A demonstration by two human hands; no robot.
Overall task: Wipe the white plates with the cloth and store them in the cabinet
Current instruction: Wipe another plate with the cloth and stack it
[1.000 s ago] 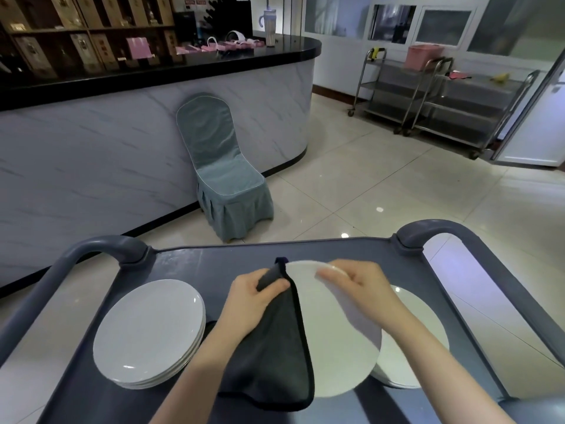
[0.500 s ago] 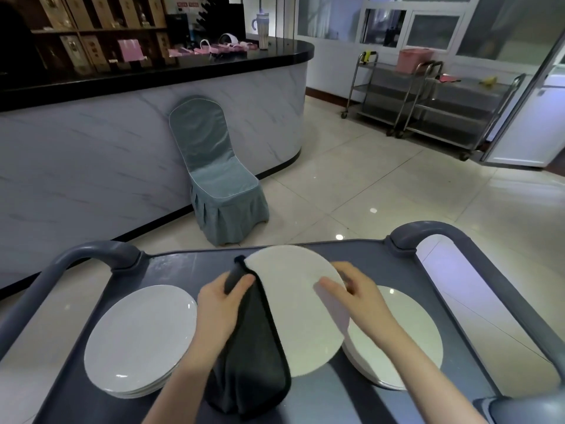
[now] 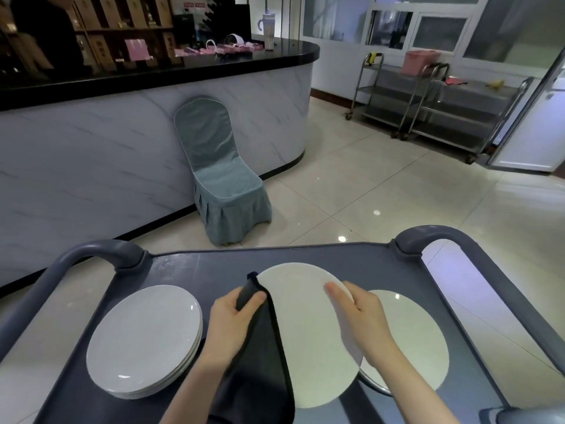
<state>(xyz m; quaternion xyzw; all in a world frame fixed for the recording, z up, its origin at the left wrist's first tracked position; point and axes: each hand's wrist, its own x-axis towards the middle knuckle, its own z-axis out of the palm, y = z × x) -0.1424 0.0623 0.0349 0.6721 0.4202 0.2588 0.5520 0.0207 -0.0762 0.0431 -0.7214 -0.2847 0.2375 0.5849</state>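
A white plate (image 3: 308,335) is held tilted above the grey cart (image 3: 195,270). My left hand (image 3: 229,322) grips a dark cloth (image 3: 263,362) folded over the plate's left edge. My right hand (image 3: 362,319) holds the plate's right rim, fingers on its face. A stack of white plates (image 3: 143,338) lies on the cart at the left. Another stack of white plates (image 3: 409,341) lies at the right, partly hidden behind the held plate and my right arm.
The cart has raised grey handles at the left (image 3: 91,255) and right (image 3: 437,237). A covered teal chair (image 3: 220,179) stands against a curved marble counter (image 3: 91,148). Steel trolleys (image 3: 434,102) stand at the far right. Tiled floor lies between.
The held plate has turned and shifted a little between my hands, and the cloth has slid along its left edge. The camera has tipped slightly. Both stacks stay put.
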